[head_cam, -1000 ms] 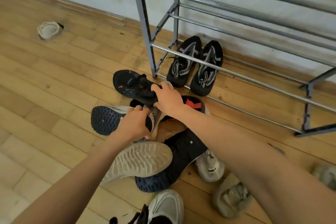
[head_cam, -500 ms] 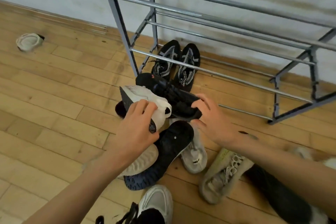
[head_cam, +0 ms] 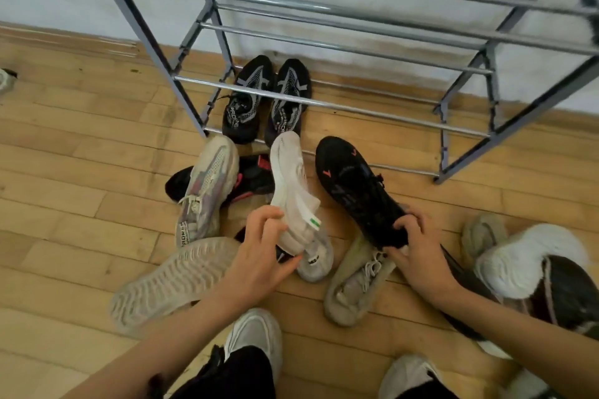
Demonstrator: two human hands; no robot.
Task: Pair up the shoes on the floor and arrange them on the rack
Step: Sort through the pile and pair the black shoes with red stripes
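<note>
My left hand [head_cam: 264, 256] grips the heel of a shoe with a thick white sole [head_cam: 291, 178], turned on its side, toe toward the rack. My right hand [head_cam: 418, 253] holds the heel of a black sneaker with orange marks [head_cam: 353, 185], lifted above the pile. A black and grey pair [head_cam: 265, 100] stands side by side on the bottom tier of the grey metal shoe rack [head_cam: 324, 104]. Loose on the wooden floor lie a pale multicolour sneaker [head_cam: 207, 185], a black and red shoe [head_cam: 252, 178], an upturned pale sole [head_cam: 171, 278] and a beige sneaker [head_cam: 356, 285].
A dark shoe with a fluffy white lining [head_cam: 534, 272] lies at the right. My own feet in grey-white sneakers [head_cam: 256, 340] show at the bottom. A small pale shoe [head_cam: 5, 79] sits far left by the white wall. The rack's upper tiers hold nothing.
Both hands have lifted their shoes out of the pile and spread them apart, toes toward the rack. The pale multicolour sneaker, hidden before, is uncovered. The camera has shifted right.
</note>
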